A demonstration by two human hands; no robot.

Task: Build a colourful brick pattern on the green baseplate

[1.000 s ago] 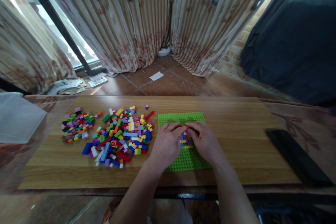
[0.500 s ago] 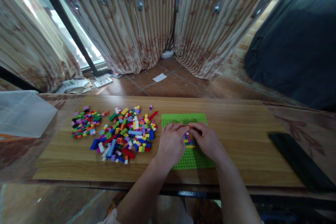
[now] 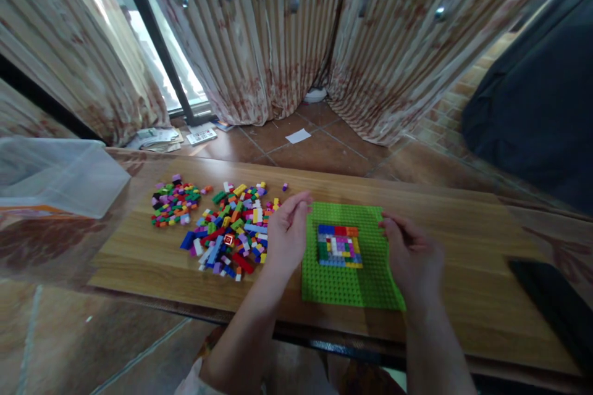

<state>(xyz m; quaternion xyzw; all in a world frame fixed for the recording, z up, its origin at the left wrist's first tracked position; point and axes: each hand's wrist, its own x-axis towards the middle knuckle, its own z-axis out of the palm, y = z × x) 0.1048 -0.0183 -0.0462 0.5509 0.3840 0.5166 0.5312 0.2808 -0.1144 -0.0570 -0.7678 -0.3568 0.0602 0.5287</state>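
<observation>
Lying on green baseplate (image 3: 324,287) between left hand (image 3: 287,231) and right hand (image 3: 416,259), squarish brick block (image 3: 340,247) touches neither; fingers curled, cannot tell whether gripping anything.

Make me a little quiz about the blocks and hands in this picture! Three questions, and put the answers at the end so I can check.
1. True or false: the block square on the green board is all one colour.

2. Which of these is to the right of the green board in the picture?
A) the clear bin
B) the long black thing
C) the small block pile

3. Fill in the missing word: the ____ hand is nearer the big pile of loose blocks.

Key:
1. False. It has blue, red, orange and yellow blocks, among others.
2. B
3. Left. The left hand is right next to that pile in the picture.
</observation>
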